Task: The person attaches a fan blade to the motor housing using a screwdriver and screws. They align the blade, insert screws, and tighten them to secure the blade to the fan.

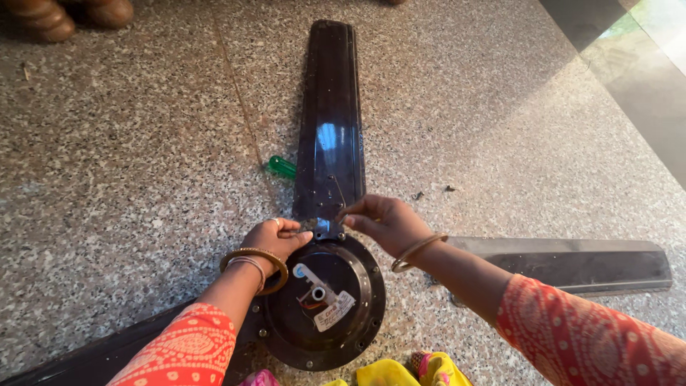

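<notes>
The fan [321,300] lies on the floor [128,164]. Left hand [275,239] curls closed against the hub rim; right hand [382,221] pinches something small at the far blade [330,136] root. Best kept steady there.

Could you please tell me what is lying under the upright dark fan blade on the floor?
A green screwdriver handle pokes out from the left edge of the dark brown metal fan blade, on the speckled granite floor. Its shaft and tip are hidden under the blade.
</notes>
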